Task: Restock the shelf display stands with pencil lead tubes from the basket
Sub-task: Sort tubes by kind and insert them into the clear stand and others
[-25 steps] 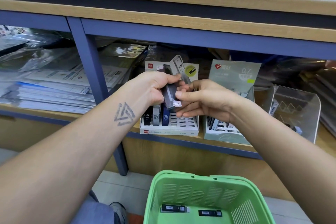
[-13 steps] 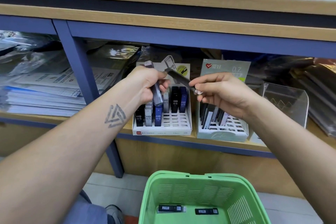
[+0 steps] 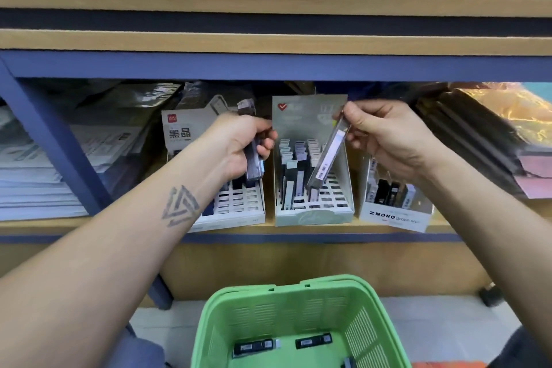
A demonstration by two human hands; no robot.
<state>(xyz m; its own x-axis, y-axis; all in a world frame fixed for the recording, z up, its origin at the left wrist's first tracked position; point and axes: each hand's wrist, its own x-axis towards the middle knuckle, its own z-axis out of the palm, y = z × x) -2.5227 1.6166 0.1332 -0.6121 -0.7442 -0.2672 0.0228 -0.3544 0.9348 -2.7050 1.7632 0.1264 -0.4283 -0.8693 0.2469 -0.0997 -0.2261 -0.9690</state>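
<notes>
The right hand (image 3: 388, 140) pinches one lead tube (image 3: 328, 155) tilted over the grey-green middle stand (image 3: 313, 215), probably to slot it, while the left hand (image 3: 242, 143) grips spare tubes (image 3: 254, 164) and two more lie in the green basket (image 3: 268, 308).

Bright, even light; the shelf recess (image 3: 298, 89) sits in shadow, plastic sleeves (image 3: 507, 116) glare far right, and edges bow and blur.

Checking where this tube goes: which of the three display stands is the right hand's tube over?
The middle, grey-green stand. The tube in the right hand points into its slots; the white stand and MONO stand flank it.
</notes>
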